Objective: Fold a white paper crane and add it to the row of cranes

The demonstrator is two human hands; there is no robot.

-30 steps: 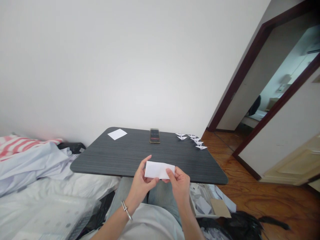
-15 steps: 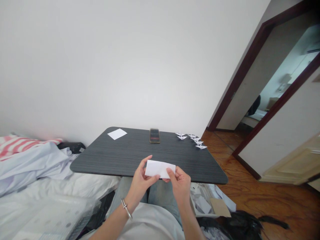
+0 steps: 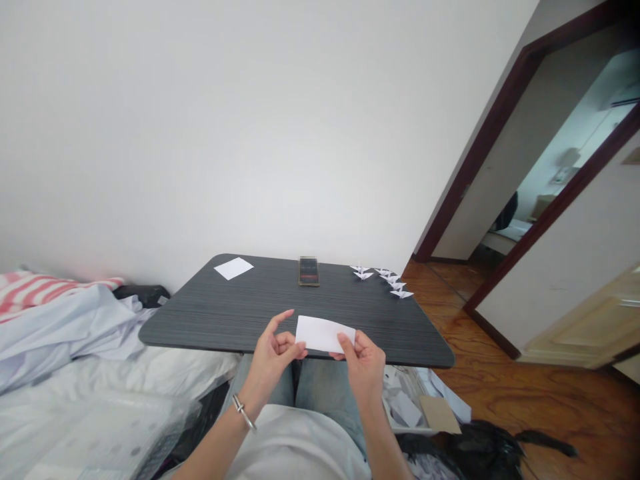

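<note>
A white sheet of paper [image 3: 323, 333], folded into a narrow rectangle, is held up over the near edge of the dark table. My right hand [image 3: 365, 367] grips its right end, thumb in front and fingers behind. At the lower left corner, my left hand [image 3: 270, 357] pinches the paper between thumb and curled fingers, its index finger stretched up and clear of it. Several folded white paper cranes [image 3: 393, 281] stand at the table's far right. A flat white paper sheet [image 3: 234, 268] lies at the far left.
On the dark table [image 3: 200, 320], a phone [image 3: 309, 271] stands at the back middle, near the wall. Below the right edge is a box [image 3: 417, 423] with papers, beside a black bag [image 3: 485, 447]. Bedding and clothes [image 3: 90, 327] lie to the left.
My left hand has shifted left and loosened, its thumb sliding from the paper's lower edge to the corner. The paper and my right hand have moved slightly right.
</note>
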